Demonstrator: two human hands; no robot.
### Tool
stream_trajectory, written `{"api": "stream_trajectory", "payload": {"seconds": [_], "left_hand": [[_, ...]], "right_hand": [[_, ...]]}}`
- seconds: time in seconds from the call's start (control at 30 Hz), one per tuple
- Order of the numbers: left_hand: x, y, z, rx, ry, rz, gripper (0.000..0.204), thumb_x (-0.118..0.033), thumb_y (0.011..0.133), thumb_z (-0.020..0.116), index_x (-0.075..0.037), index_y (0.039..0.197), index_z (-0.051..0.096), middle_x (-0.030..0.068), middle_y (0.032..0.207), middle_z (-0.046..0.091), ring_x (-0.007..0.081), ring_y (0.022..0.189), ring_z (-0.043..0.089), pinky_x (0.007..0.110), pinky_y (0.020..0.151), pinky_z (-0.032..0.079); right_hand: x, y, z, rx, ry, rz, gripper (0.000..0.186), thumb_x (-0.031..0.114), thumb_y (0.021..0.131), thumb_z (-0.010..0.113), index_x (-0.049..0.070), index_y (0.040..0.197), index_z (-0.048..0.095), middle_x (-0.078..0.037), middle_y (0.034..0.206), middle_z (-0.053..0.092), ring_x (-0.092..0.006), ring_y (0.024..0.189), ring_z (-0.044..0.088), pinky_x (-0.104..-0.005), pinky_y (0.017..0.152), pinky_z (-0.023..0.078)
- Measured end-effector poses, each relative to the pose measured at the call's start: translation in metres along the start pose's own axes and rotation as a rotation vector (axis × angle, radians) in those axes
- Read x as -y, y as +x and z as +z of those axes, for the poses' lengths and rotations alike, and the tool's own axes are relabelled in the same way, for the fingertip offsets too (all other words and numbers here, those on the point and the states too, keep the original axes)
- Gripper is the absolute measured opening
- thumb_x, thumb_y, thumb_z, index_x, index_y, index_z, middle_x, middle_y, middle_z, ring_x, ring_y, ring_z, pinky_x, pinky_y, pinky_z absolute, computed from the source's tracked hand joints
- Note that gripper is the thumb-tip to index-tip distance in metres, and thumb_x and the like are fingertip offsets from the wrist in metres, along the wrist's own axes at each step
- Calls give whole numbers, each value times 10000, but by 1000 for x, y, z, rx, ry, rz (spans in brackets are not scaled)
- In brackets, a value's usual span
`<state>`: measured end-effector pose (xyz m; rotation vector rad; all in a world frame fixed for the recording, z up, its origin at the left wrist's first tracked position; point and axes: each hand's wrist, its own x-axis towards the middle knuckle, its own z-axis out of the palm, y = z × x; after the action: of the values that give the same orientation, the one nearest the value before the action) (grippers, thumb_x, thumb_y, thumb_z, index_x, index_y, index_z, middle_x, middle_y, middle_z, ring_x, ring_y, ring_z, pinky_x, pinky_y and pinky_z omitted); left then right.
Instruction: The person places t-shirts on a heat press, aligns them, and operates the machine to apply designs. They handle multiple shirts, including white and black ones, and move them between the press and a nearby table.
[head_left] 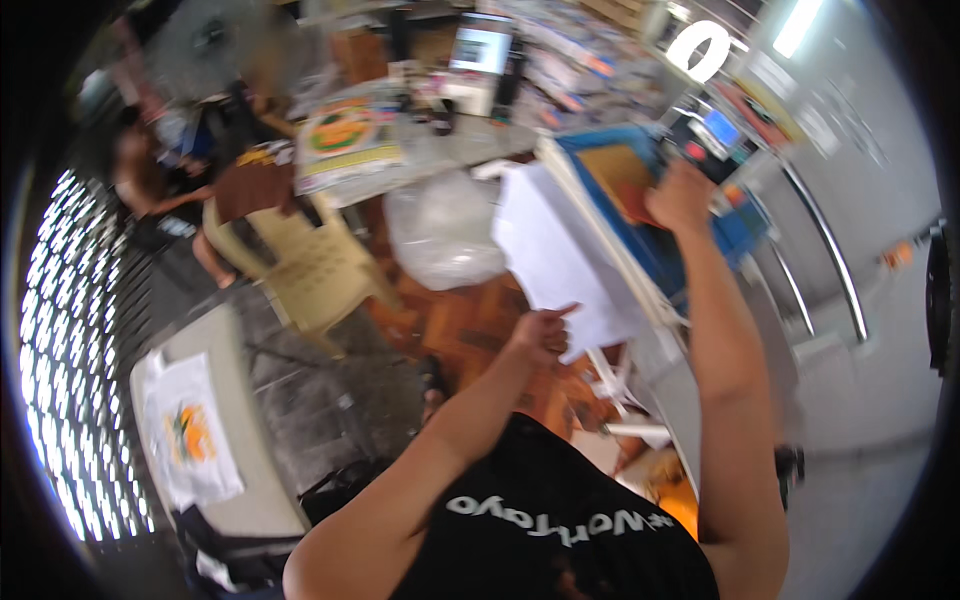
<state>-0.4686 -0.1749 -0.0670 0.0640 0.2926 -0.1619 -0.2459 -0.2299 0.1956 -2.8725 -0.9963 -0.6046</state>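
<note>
My right hand reaches up over a blue-lined, white-edged frame with its fingers curled. A reddish-brown flat piece lies by its fingertips, and a red knob shows just beyond the knuckles. Blur hides what these fingers hold, if anything. Lower and nearer, my left hand is closed with one digit stuck out to the right and nothing visible in it. It overlaps the lower left edge of a white sheet that hangs along the frame's side; I cannot tell whether they touch.
A cream plastic chair and a clear plastic bag stand left of the sheet. Behind are a table with a printed cloth and a lit screen. At left, a board bears a printed white cloth; another person sits beyond.
</note>
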Motion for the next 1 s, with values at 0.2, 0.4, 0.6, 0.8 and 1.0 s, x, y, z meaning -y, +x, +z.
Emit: {"api": "stream_trajectory", "payload": {"seconds": [0.2, 0.4, 0.6, 0.8, 1.0], "left_hand": [[16, 12, 16, 100, 34, -64, 436, -164, 993, 360, -105, 1368, 575, -72, 471, 223, 71, 376, 211, 230, 364, 204], [28, 21, 18, 139, 61, -155, 455, -216, 978, 369, -123, 1398, 519, -81, 505, 225, 63, 397, 193, 232, 388, 211], [33, 8, 33, 83, 83, -168, 458, -263, 985, 387, -115, 1410, 471, -90, 514, 248, 60, 403, 202, 228, 403, 212], [44, -2, 37, 36, 138, -172, 420, -252, 970, 432, -121, 1361, 515, -97, 519, 268, 56, 407, 207, 226, 401, 199], [49, -16, 32, 70, 169, -149, 428, -256, 973, 428, -126, 1371, 516, -100, 511, 247, 55, 402, 199, 225, 401, 193]], "right_hand": [[-32, -18, 12, -200, -27, -36, 403, 191, 731, 683, 9, 1078, 592, -222, 1071, 659, -399, 1055, 620, -501, 926, 460], [-32, -44, -11, -102, -129, 67, 561, 236, 788, 722, 10, 1235, 467, -200, 1187, 611, -372, 1159, 562, -512, 978, 398], [-38, -55, -17, -79, -113, 77, 542, 219, 798, 718, 27, 1238, 468, -178, 1173, 607, -337, 1140, 562, -468, 994, 384], [-44, -68, -24, -42, -90, 128, 538, 204, 798, 724, 22, 1243, 482, -182, 1208, 599, -337, 1172, 553, -465, 1015, 379], [-74, -87, -19, -81, -87, 94, 523, 189, 790, 725, 27, 1223, 481, -191, 1181, 597, -366, 1161, 549, -500, 1001, 388]]}}
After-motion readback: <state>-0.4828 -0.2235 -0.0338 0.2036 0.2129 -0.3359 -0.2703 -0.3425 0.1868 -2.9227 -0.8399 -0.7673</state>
